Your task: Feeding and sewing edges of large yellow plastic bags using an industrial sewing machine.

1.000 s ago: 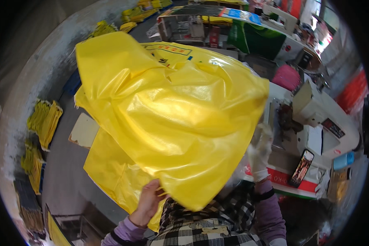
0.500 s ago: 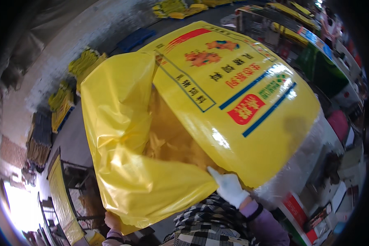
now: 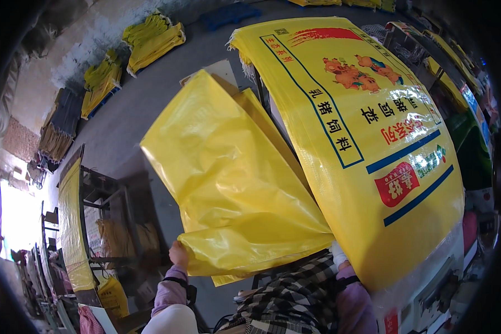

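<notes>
A large yellow woven sack (image 3: 373,145) with printed pictures and blue stripes fills the right half of the view. A plain yellow plastic liner bag (image 3: 228,183) sticks out from its left side, crinkled and glossy. My left hand (image 3: 178,255) pinches the liner's lower left corner. My right hand (image 3: 338,255), in a white glove, is mostly hidden under the sack's lower edge, gripping where liner and sack meet. My checked shirt and purple sleeves show at the bottom.
Stacks of folded yellow sacks (image 3: 150,42) lie on the grey floor at upper left, with more piles (image 3: 100,83) along the wall. A dark metal rack (image 3: 111,222) draped with a yellow sack (image 3: 72,222) stands at left. Machines and clutter sit at right.
The sack has swung to the right and turned its printed face toward me. The liner now spreads out flat to the left, with my left hand at its corner.
</notes>
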`<state>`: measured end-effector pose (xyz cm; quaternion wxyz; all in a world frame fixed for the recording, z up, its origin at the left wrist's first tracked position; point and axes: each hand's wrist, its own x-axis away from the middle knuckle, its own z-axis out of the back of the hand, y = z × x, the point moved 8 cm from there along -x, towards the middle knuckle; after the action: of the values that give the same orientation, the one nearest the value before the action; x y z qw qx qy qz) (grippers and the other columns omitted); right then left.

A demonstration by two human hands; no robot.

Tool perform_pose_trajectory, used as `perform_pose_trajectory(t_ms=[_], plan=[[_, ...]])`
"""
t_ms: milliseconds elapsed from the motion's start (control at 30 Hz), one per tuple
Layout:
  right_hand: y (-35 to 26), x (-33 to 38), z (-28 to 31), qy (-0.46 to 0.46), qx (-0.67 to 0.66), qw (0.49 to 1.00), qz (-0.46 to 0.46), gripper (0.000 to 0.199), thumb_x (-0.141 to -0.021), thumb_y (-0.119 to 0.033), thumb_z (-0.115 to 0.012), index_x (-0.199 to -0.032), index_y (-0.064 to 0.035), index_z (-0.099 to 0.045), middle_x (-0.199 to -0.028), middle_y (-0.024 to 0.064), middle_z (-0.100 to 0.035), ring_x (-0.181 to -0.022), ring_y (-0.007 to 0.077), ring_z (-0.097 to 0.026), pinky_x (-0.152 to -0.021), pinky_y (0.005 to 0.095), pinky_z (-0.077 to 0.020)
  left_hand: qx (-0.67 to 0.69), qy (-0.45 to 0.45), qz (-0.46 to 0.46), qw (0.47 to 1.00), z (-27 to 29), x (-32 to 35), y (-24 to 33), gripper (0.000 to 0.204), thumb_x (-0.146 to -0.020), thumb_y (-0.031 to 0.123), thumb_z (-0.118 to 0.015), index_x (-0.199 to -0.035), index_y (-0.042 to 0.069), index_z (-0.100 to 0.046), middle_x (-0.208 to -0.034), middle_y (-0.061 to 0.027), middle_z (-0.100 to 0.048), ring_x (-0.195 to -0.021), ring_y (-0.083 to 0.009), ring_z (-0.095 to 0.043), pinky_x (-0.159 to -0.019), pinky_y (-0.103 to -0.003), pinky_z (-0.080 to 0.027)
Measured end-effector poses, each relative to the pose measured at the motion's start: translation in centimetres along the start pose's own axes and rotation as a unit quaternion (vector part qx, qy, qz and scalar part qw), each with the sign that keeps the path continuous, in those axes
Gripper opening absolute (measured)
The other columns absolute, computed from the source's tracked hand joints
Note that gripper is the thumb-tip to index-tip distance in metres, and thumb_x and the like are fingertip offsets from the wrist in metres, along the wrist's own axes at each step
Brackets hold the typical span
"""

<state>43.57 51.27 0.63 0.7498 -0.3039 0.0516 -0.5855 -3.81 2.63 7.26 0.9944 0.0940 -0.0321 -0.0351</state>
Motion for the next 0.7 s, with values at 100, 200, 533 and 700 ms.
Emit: perform_pose_trajectory(t_ms=[100,200,533,700], plan=[[-4.3,0.7,0.7,-0.050,-0.078,0.995,-0.046,0.033,-0.096,-0.038,-0.055,-0.092,-0.0069,-0.067,-0.074,0.0095,-0.068,-0.065,0.0255,-0.063,-0.062,0.0434,-0.0509,0.140,-0.090,0.088,0.982,-6.5,2.2,-11.1,0.030,-0.095,0.035,-0.057,-0.097,0.006,-0.066,-0.083,-0.0130,-0.071,-0.078,-0.0379,-0.069,-0.069,-0.051,-0.055],[-6.2,1.9,4.4,0.060,-0.016,0.997,0.035,0.036,-0.096,-0.041,-0.055,-0.103,-0.0078,-0.068,-0.089,0.0109,-0.071,-0.080,0.0281,-0.066,-0.076,0.0441,-0.0519,0.458,-0.344,0.360,0.737,-12.1,10.8,-9.4,0.036,-0.095,0.037,-0.061,-0.103,0.003,-0.068,-0.085,-0.0034,-0.070,-0.080,-0.0271,-0.070,-0.071,-0.043,-0.056],[9.2,-1.7,-4.4,0.297,-0.055,0.952,0.053,0.032,-0.096,-0.030,-0.050,-0.079,-0.0068,-0.063,-0.062,0.0077,-0.059,-0.045,0.0197,-0.052,-0.043,0.0379,-0.0425,0.073,-0.134,0.091,0.984,-6.6,4.1,-2.1,0.027,-0.081,0.026,-0.069,-0.098,0.004,-0.072,-0.088,-0.0227,-0.070,-0.087,-0.0369,-0.070,-0.077,-0.046,-0.054],[4.1,-0.9,-6.2,0.212,-0.048,0.975,0.050,0.031,-0.096,-0.029,-0.049,-0.079,-0.0067,-0.063,-0.062,0.0082,-0.059,-0.046,0.0197,-0.052,-0.043,0.0379,-0.0429,0.114,0.038,0.124,0.985,0.1,0.9,-2.2,0.023,-0.084,0.021,-0.066,-0.099,0.004,-0.072,-0.089,-0.0204,-0.071,-0.085,-0.0362,-0.070,-0.075,-0.045,-0.055]])
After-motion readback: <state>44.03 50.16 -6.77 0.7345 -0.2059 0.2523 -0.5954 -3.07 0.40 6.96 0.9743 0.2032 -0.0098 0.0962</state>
